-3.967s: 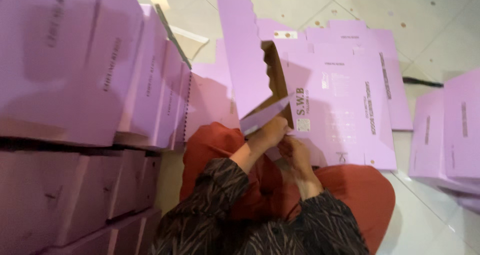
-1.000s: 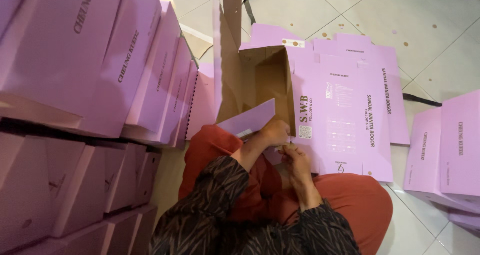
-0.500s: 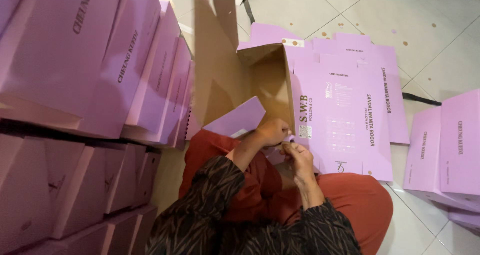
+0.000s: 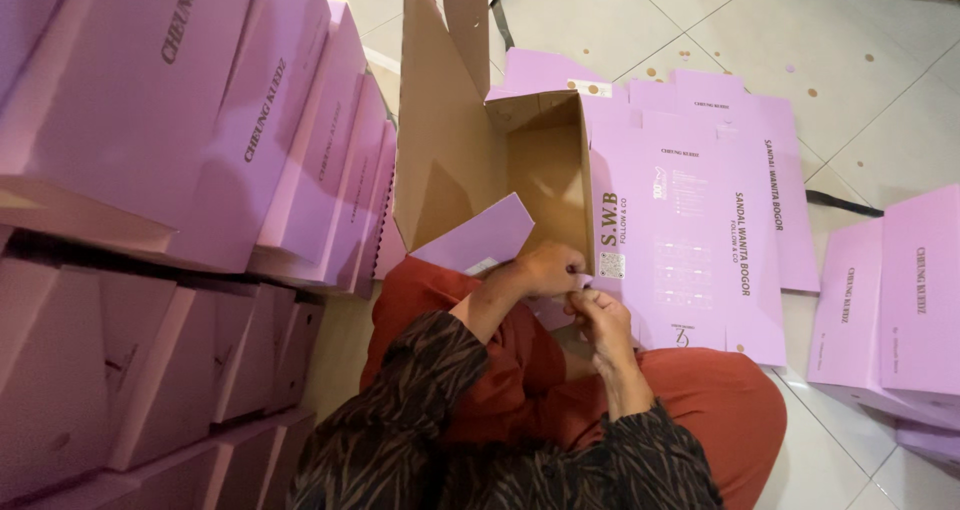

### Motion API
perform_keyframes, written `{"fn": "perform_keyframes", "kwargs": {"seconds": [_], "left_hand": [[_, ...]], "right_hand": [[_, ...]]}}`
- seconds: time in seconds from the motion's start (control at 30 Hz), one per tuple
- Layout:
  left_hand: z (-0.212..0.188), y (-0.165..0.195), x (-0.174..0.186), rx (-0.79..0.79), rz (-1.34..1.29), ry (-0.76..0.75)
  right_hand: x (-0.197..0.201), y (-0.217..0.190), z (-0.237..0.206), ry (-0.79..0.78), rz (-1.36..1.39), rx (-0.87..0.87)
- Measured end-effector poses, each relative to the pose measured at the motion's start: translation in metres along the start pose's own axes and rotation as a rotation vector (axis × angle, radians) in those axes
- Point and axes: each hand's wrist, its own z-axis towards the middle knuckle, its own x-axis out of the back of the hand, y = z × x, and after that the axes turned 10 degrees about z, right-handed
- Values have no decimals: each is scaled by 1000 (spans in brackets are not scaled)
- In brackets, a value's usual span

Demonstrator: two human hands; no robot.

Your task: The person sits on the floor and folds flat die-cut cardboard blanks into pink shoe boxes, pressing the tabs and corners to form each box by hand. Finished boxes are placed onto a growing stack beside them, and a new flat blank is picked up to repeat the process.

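Observation:
A lilac cardboard box (image 4: 480, 160) with a brown inside stands half-folded on my lap, its long lid flap raised. My left hand (image 4: 548, 268) pinches the box's near corner by a small lilac end flap (image 4: 480, 238). Just below it, my right hand (image 4: 600, 315) grips the same lower edge. Both hands touch at that corner. I sit on the floor in red trousers and dark patterned sleeves.
A pile of flat lilac box blanks (image 4: 700, 210) lies on the tiled floor ahead. Stacks of folded lilac boxes (image 4: 180, 120) rise at my left, with more lilac boxes (image 4: 900, 300) at the right. Pale floor tiles (image 4: 780, 30) show beyond.
The box has been opened up: its lid flap has swung upright and the brown inside now shows. My hands stayed at the near corner, working the small flap.

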Motion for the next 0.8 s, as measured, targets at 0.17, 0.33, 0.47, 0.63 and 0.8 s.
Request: {"fn": "perform_keyframes", "kwargs": {"seconds": [0.17, 0.33, 0.47, 0.63, 0.8], "left_hand": [[1, -4, -4, -60, -8, 134], [-2, -6, -1, -1, -238, 58], [-6, -1, 5, 83, -297, 2], [-9, 15, 14, 24, -44, 46], [-16, 22, 17, -24, 90, 116]], "right_hand": [[-4, 3, 0, 5, 192, -16], [-1, 0, 3, 29, 51, -47], [1, 0, 6, -43, 11, 38], [1, 1, 2, 3, -5, -6], [5, 5, 4, 5, -29, 6]]}}
